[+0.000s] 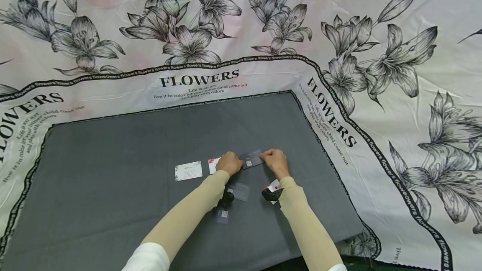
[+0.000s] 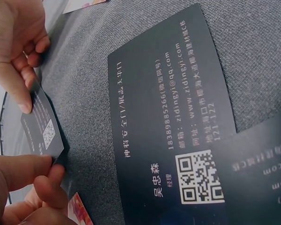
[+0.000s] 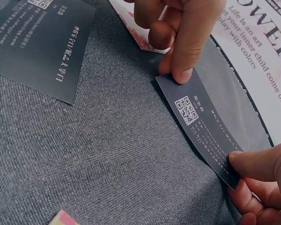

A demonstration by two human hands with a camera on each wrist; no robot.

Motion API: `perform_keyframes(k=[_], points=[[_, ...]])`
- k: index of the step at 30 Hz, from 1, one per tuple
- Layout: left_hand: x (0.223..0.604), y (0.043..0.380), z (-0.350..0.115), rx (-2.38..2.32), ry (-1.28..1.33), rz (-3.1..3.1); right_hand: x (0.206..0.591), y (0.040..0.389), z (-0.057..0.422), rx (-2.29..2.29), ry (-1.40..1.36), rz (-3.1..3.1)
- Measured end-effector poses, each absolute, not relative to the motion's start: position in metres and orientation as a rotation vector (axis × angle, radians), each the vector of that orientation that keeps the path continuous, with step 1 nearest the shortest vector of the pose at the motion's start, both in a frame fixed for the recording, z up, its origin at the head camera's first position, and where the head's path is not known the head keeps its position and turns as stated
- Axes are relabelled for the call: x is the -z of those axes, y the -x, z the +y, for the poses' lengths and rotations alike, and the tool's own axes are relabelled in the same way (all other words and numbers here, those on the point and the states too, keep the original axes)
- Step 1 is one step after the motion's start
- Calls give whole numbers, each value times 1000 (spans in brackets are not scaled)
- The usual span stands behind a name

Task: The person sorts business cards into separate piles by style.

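Note:
Both hands hold one dark business card (image 1: pixel 252 159) with pale print and a QR code, by opposite ends. My left hand (image 1: pixel 230 163) pinches the end near the QR code between thumb and finger. At the other end, my right hand (image 1: pixel 275 162) pinches the card the same way. In the right wrist view the card (image 3: pixel 196 126) bows slightly, close over the grey cloth. A white card with red flowers (image 1: pixel 213 165) lies partly hidden behind the left hand. Left of it is a white card with leafy corners (image 1: pixel 188 171).
Two more dark cards, one (image 1: pixel 241 191) overlapping the other (image 1: pixel 222 216) in the left wrist view, lie below the left hand. A red-and-white card (image 1: pixel 273 185) is partly covered by the right wrist. Grey cloth (image 1: pixel 113 170) has a flower-printed border (image 1: pixel 203 80).

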State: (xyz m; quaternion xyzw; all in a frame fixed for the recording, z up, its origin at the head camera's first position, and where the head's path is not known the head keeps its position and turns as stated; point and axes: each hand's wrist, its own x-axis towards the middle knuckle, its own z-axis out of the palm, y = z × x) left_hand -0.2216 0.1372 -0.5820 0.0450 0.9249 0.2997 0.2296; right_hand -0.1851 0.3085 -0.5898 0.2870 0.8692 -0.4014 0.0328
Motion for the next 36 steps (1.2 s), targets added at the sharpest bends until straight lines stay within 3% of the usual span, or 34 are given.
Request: perform_keyframes(k=[36], points=[[577,214,143,-634,-259,2697,595,187,301,842,-752,2890]])
